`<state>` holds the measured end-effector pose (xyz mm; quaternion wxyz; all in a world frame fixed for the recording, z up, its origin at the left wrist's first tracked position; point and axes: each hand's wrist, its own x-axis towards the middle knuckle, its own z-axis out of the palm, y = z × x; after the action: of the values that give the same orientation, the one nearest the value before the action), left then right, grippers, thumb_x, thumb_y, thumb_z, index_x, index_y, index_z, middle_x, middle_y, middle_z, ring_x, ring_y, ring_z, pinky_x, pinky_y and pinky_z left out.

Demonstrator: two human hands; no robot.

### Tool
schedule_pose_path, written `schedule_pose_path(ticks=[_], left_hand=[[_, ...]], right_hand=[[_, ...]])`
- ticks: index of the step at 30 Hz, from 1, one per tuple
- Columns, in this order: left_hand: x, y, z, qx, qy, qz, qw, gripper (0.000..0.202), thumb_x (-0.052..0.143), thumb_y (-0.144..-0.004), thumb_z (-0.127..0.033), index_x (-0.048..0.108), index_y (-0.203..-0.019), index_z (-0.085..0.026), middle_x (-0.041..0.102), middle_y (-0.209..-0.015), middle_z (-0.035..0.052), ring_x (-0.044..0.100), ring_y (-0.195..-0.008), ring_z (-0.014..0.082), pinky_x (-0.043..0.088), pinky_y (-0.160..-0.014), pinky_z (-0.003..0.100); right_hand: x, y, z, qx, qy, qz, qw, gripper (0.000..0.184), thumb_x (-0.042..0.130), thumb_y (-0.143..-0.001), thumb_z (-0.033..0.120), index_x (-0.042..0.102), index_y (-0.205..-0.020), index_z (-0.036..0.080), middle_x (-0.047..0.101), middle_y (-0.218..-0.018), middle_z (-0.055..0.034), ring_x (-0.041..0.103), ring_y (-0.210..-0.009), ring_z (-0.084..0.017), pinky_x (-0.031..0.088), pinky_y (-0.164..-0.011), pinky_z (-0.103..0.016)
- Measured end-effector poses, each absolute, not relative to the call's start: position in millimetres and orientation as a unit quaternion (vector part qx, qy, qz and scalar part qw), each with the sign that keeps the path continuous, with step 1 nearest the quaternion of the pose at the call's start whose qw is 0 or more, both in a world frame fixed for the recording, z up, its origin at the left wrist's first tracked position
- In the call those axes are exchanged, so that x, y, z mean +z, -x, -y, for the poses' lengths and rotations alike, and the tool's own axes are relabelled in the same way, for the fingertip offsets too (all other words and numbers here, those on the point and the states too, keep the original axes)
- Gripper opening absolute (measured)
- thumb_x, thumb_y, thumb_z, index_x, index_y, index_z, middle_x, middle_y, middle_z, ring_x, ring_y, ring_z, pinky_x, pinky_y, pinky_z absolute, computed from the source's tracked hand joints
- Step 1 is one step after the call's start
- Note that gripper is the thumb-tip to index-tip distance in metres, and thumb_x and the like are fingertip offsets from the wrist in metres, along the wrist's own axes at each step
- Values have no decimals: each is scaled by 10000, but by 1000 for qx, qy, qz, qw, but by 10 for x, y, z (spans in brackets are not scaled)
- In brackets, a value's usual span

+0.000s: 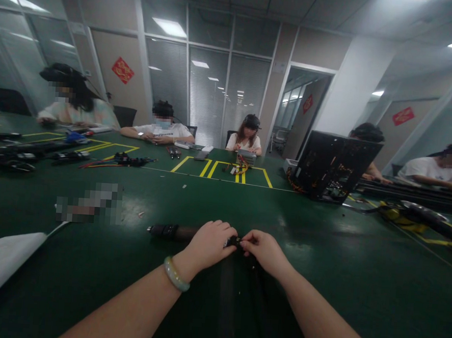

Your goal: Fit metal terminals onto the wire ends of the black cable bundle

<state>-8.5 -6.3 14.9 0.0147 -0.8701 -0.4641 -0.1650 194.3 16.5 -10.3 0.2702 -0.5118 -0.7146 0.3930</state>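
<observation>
A black cylindrical tool [181,233] with a narrow metal tip lies across the green table, its tip pointing left. My left hand [214,242] is wrapped over its right part, fingers closed and palm down. A small dark end piece with a brass-coloured spot [237,239] shows between my two hands. At this end my right hand [257,246] pinches with thumb and fingertips, touching the piece. What exactly lies between those fingertips is hidden. A dark strip or cable [259,288] runs from below my right hand toward the bottom edge.
A large black case [335,165] stands at the right. Dark tools and cables [31,149] lie far left, a coloured wire bundle [119,160] beside them. A white sheet-like object [6,257] is near left. Several people sit around the table, some with hands on items.
</observation>
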Motion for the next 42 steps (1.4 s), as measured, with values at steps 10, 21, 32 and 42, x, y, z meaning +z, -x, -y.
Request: schedule_pose_path(ticks=[10, 21, 32, 42], left_hand=[[147, 36, 90, -160, 864, 478, 10, 127, 647, -836, -320, 620, -915, -224, 609, -901, 23, 560, -893, 216, 417, -795, 340], [107, -78, 128, -147, 863, 483, 15, 116, 577, -877, -202, 544, -988, -203, 590, -987, 31, 575, -921, 204, 433, -799, 330], [105, -8, 95, -195, 865, 462, -6, 53, 573, -874, -201, 579, -923, -221, 614, -921, 6, 591, -856, 184, 434, -767, 310], [127, 44, 103, -185, 874, 449, -33, 54, 583, -865, -220, 613, -910, -219, 630, -898, 12, 603, -848, 181, 437, -794, 302]], right_hand=[[-43, -2061, -185, 431, 525, 713, 174, 113, 712, -762, 261, 666, -801, 166, 688, -647, -2, 613, -564, -124, 394, -460, -179], [-106, -2042, -242, 430, 502, 714, 233, 77, 666, -795, 234, 637, -796, 163, 678, -659, 7, 643, -623, -137, 463, -569, -204], [-154, -2079, -278, 417, 481, 730, 247, 153, 657, -818, 320, 599, -811, 179, 677, -701, 5, 651, -653, -155, 458, -561, -217], [-57, -2019, -184, 409, 475, 743, 233, 138, 646, -822, 311, 594, -810, 183, 660, -695, 17, 632, -612, -136, 446, -530, -200]])
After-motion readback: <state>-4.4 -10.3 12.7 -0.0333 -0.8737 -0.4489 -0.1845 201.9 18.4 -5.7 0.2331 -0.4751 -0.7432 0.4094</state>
